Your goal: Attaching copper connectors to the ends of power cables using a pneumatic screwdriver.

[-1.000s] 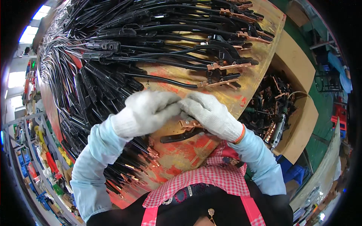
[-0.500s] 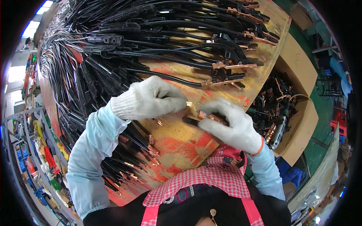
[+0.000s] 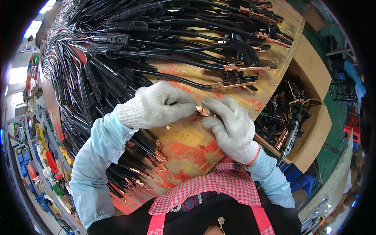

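Observation:
My left hand [image 3: 158,105], in a white knitted glove, is closed with thumb and fingers pinched together. A cable end with a small shiny copper tip showed at those fingertips a moment ago; the hand now covers it. My gloved right hand [image 3: 232,127] closes its fingers on a copper-jawed welding electrode holder [image 3: 205,112], whose copper part meets the left fingertips. The rest of the holder is hidden by the right hand. Beyond the hands lie black cables with copper holders fitted [image 3: 231,85]. Below my left hand, several cable ends show bare copper [image 3: 159,156].
The worn yellow and red tabletop [image 3: 192,152] lies under my hands. At right stands an open cardboard box [image 3: 313,137] of loose holders, with a grey-green power tool [image 3: 290,138] on them. Bundled black cables with handles [image 3: 105,72] cover the left and far table.
My right hand has moved left and slightly up, bringing the electrode holder against the left fingertips. The copper tip and the holder were apart before. My left hand has barely moved.

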The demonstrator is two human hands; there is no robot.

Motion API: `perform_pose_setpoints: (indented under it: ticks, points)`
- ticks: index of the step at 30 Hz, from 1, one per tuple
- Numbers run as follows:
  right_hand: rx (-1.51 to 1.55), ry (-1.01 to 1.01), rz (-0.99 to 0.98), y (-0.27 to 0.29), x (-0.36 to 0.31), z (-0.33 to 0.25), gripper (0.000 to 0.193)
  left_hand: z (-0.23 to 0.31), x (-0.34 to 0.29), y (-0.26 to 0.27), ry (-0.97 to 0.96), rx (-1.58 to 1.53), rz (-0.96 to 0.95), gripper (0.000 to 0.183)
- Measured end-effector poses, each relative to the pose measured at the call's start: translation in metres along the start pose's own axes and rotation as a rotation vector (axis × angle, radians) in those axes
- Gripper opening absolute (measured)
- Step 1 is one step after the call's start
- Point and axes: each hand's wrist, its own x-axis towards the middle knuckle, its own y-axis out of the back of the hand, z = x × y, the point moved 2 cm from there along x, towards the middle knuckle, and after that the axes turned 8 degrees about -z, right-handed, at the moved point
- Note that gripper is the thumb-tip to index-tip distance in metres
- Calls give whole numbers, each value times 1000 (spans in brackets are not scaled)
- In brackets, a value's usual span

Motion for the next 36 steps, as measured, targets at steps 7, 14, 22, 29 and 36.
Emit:
perform_pose_setpoints:
  ticks: [7, 14, 22, 29, 36]
  points:
    - [-182, 74, -73, 1, 6, -2, 40, -2, 3, -4, 37, 179, -14, 24]
    - [-227, 153, -161, 0, 11, 0, 35, -1, 3, -2, 61, 242, -54, 23]
    - [-182, 251, -60, -7, 23, 5, 33, 6, 5, -1, 162, 206, -71, 25]
    - [-227, 324, -130, -11, 25, 8, 32, 5, -2, -3, 65, 346, -39, 26]
    - [-248, 342, -70, -11, 26, 6, 29, 4, -4, -6, -8, 337, 39, 24]
